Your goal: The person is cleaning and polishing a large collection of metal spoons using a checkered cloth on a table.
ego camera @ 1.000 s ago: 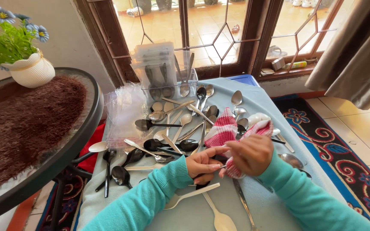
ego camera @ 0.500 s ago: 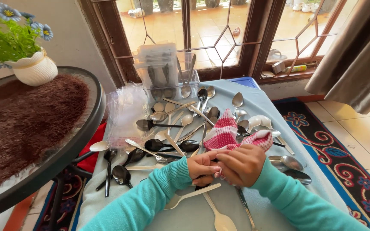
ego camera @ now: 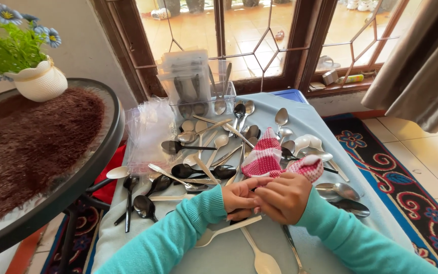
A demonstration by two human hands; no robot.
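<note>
Where the pale blue cloth-covered surface (ego camera: 325, 124) falls away at its right edge towards a patterned rug (ego camera: 406, 193), little free room is left, most of the top being strewn with loose spoons (ego camera: 198, 152); a bare patch is seen only near the bottom of the head view, crossed by a pale spoon (ego camera: 262, 259) and a flat utensil (ego camera: 226, 229); on the left the surface is bounded by a round dark table (ego camera: 77, 187) bearing a brown shaggy mat (ego camera: 31, 142) and a white pot of blue flowers (ego camera: 36, 81); at the far edge a clear plastic holder (ego camera: 193, 83) of cutlery is set against the wooden window frame (ego camera: 305, 40), with a stack of clear bags (ego camera: 150, 132) just beside it.

The left hand (ego camera: 240, 195) and the right hand (ego camera: 285, 198), both in turquoise knit sleeves, are brought together at the centre, knuckles touching, forearms converging from the lower corners; the fingers of both are curled shut, those of the right hand closed on a red-and-white checked cloth (ego camera: 267, 155), whose soft woven folds rise behind the hands; whether a piece of cutlery is pinched inside the left hand cannot be told, its fingers being hidden. The spoons are smooth metal, some bright, some dark, with oval bowls.
</note>
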